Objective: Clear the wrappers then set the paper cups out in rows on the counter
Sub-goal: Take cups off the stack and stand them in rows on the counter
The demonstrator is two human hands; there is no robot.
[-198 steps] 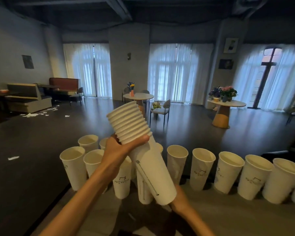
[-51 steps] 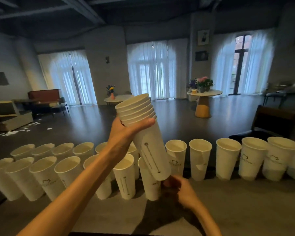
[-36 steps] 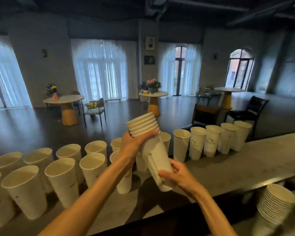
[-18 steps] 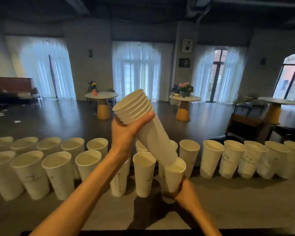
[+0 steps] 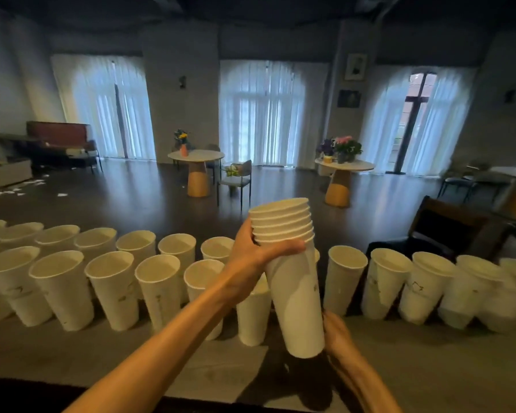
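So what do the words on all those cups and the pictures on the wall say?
None can be read.
Cups on the counter: small dark marks, too blurred.
Stack of cups held by both hands: a tiny mark, unreadable.
Two framed pictures on the pillar: too small to tell.

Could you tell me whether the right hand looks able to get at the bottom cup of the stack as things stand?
Probably yes: the right hand is already at the base of the stack, and the left hand grips only up near the rims.
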